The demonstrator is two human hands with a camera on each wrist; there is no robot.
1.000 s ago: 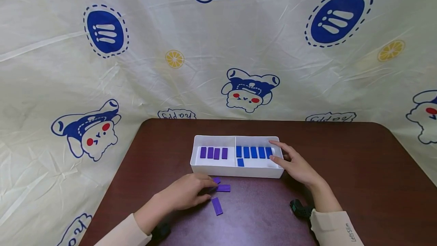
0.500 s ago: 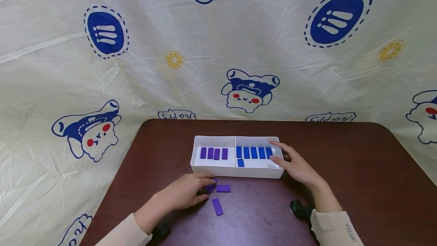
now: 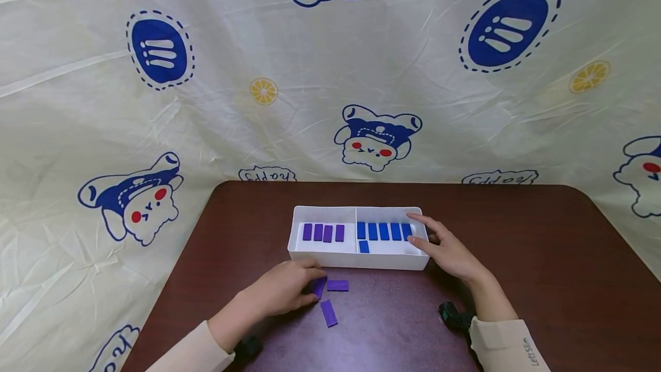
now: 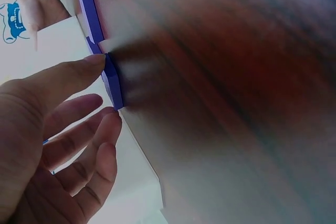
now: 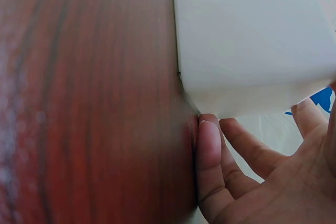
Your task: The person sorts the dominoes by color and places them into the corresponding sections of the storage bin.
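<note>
My left hand is just in front of the white two-compartment box. Its thumb and fingertips pinch a purple tile by its two ends; the hand covers part of this tile in the head view. Two more purple tiles lie on the table close by, one crosswise and one slanted nearer the front. My right hand holds the box at its right end, thumb and index finger over the rim, other fingers against the outside of the end wall.
Several purple tiles stand in a row in the box's left compartment. The right compartment bears a row of blue tiles with one more blue tile below. A printed cloth hangs behind the brown table.
My left hand has drawn the purple tile slightly left, away from the crosswise one, and turned it, its thumb closing in on the near end. The right hand stays still.
</note>
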